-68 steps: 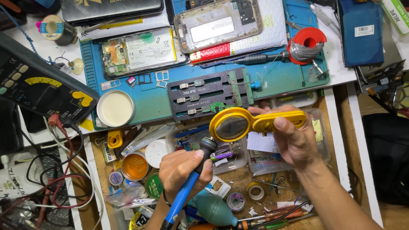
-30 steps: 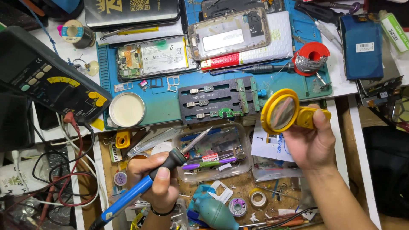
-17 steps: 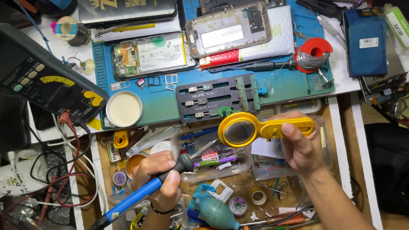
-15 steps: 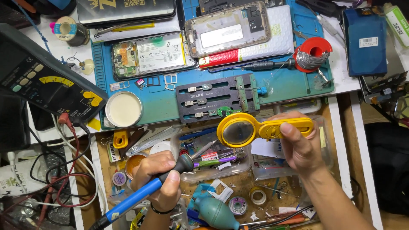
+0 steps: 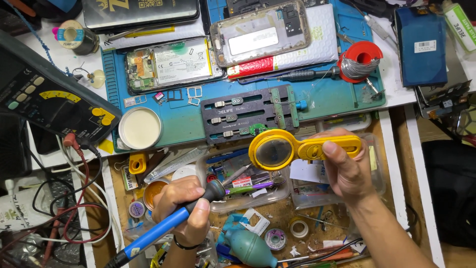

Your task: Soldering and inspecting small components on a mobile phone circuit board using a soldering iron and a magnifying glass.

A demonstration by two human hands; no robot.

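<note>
Soldering iron (image 5: 163,226): blue plastic handle, black collar, thin metal tip slanting up and right over a clear plastic tray (image 5: 248,181) of small tools. Magnifier (image 5: 297,149): yellow plastic, round glass lens, flat oblong handle, held level just below the fixture.

Fixture (image 5: 253,114): dark metal board holder with sliding clamps, a small green circuit piece at its lower edge; it lies on a blue-green work mat (image 5: 183,129), smooth and scuffed. On the mat's upper part: an opened phone (image 5: 173,62) showing its battery and board, and a second phone frame (image 5: 260,32), silver-rimmed, resting on a white padded pouch. Round white tin (image 5: 140,128) at the mat's lower left corner. Red spool of solder wire (image 5: 360,60) at the mat's right edge, a black-handled screwdriver (image 5: 307,74) just left of it. Multimeter (image 5: 49,99), dark casing with yellow dial, on the left, its red and black leads trailing down. Teal rubber blower bulb (image 5: 250,248) in the open drawer, near the left wrist.

The lens rim overlaps the fixture's lower edge and hides part of the tray behind it.

Left hand (image 5: 183,208): fingers curled tight round the iron's handle, thumb near the collar. Right hand (image 5: 347,171): fingers wrapped under the magnifier handle, thumb pressed on top.
</note>
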